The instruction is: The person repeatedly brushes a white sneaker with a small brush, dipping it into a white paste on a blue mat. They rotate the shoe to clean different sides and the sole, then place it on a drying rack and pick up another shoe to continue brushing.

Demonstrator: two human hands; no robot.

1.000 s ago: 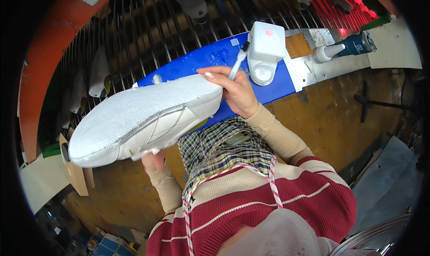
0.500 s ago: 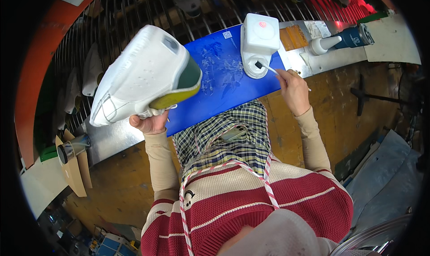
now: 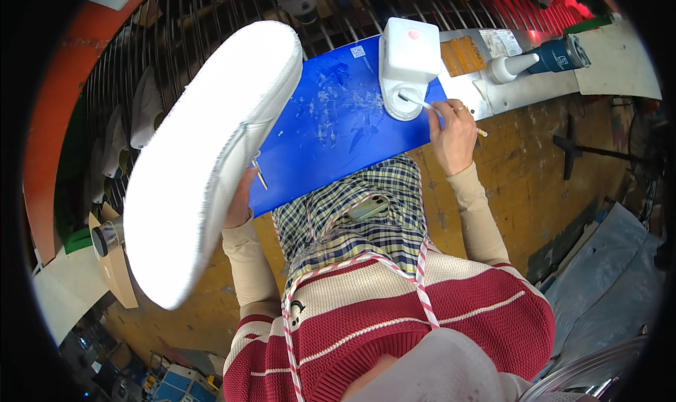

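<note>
My left hand (image 3: 241,201) is closed on a white shoe upper (image 3: 211,141), held up over the left end of the blue mat (image 3: 338,155). The upper's flat white underside faces me and hides most of the fingers. A thin pale strip hangs beside that hand. In my right hand (image 3: 453,138) is a slim brush (image 3: 417,99), pinched between thumb and fingers. Its head is at the round opening of a white glue dispenser (image 3: 410,53) on the mat's right part.
Right of the dispenser are an amber block (image 3: 461,55), a white nozzle bottle (image 3: 510,67) and a dark blue tumbler (image 3: 556,55) on the metal ledge. Beyond the mat runs a rack of metal rods (image 3: 338,15) carrying several shoes. A clear cup lies at the far left.
The shoe upper has turned over, from its side showing to its underside facing me, and its toe has swung lower. The brush has turned slightly at the dispenser's opening.
</note>
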